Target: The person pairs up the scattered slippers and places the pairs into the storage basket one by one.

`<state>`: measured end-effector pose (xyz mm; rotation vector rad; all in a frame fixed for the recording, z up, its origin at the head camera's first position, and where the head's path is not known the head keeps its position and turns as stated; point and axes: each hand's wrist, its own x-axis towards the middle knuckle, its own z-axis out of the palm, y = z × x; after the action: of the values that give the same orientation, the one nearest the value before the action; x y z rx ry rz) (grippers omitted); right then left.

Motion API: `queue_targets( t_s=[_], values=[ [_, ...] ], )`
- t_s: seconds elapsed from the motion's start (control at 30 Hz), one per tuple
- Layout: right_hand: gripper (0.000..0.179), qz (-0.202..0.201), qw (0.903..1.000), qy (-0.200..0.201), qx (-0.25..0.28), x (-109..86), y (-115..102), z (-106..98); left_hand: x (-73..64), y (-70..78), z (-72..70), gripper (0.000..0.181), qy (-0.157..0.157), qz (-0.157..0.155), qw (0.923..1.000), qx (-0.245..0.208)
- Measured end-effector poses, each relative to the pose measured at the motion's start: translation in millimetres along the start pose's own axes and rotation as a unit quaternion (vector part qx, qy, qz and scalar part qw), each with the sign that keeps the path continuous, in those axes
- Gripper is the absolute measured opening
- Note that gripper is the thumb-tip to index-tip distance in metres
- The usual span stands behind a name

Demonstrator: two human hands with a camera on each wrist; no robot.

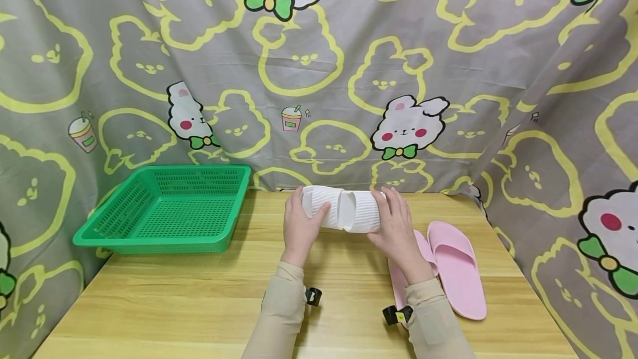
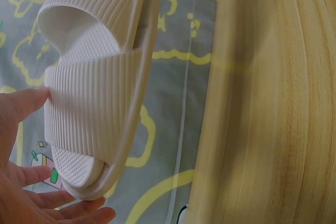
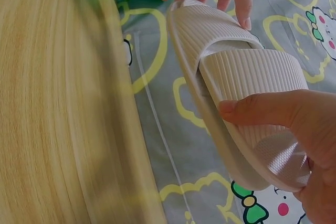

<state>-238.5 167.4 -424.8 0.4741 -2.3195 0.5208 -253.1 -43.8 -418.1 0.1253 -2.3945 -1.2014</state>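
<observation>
A pair of white ribbed slippers (image 1: 328,209), nested one into the other end to end, is held up above the table near its back edge. My left hand (image 1: 301,226) is at the left end, its thumb against a strap and its fingers around the tip. At the other end my right hand (image 1: 396,226) grips the slippers, with the thumb (image 3: 262,107) pressed on the ribbed strap. In the left wrist view the white slippers (image 2: 92,103) stand nearly upright, straps facing the left thumb (image 2: 26,103). The right hand's palm is partly hidden.
A green plastic basket (image 1: 231,231) stands at the table's back left. Pink slippers (image 1: 461,278) lie on the right, one partly covered by the right forearm. A patterned curtain (image 1: 319,148) hangs behind the wooden table (image 1: 209,303) and along both sides.
</observation>
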Motion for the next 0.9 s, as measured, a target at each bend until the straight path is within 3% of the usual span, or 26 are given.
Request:
queue_targets(
  t_s=[0.6, 0.9],
  values=[
    [0.096, 0.0, 0.9999, 0.002, 0.01, 0.7, -0.1, -0.3, -0.9, 1.8, 0.2, 0.078, 0.012, 0.008, 0.9999, -0.001],
    [0.095, -0.001, 0.9999, -0.003, 0.013, 1.3, 0.1, -0.8, -0.2, 2.3, 0.3, 0.077, 0.003, 0.008, 1.0, -0.001]
  ],
)
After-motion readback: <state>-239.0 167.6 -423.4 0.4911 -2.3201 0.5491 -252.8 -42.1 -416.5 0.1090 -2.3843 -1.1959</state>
